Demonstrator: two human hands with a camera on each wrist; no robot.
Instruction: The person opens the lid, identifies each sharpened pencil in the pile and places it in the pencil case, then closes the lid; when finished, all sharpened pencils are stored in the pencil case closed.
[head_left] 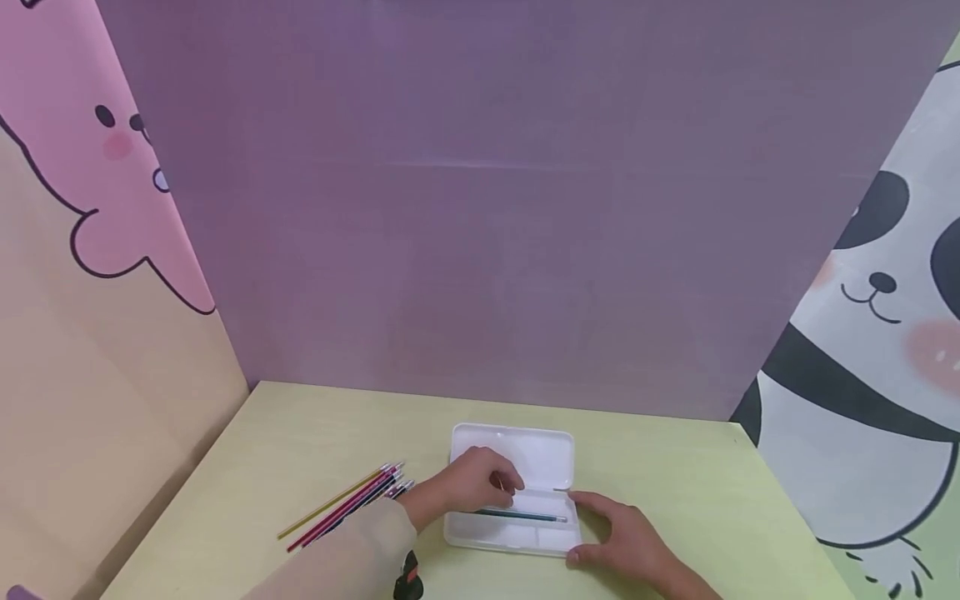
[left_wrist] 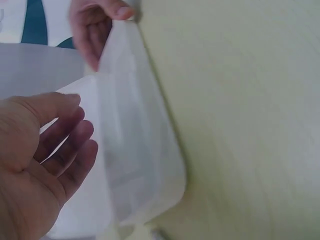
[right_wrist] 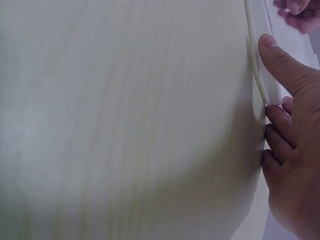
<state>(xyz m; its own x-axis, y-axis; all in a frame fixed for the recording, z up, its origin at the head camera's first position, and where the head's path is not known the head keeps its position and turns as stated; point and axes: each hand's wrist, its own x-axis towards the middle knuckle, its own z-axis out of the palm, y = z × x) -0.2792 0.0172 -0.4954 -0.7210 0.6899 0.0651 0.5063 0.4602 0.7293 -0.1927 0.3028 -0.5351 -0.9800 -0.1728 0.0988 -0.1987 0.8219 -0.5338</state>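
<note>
A white plastic pencil case [head_left: 517,533] lies on the table with its lid [head_left: 546,458] raised towards the back. One dark green pencil [head_left: 525,517] lies inside it, partly hidden behind my left hand [head_left: 480,479]. That hand hovers over the case with its fingers loosely bent, and the left wrist view shows nothing between thumb and fingers. At the case's right end, my right hand [head_left: 626,537] holds it, the thumb [right_wrist: 282,62] on the front side and the forefinger at the back corner.
Left of the case lies a bundle of pencils [head_left: 341,510], yellow, red and dark, partly covered by the left sleeve [head_left: 352,550]. A small black and orange object [head_left: 408,577] shows beside the sleeve. A purple panel [head_left: 487,208] rises behind the table [head_left: 675,467].
</note>
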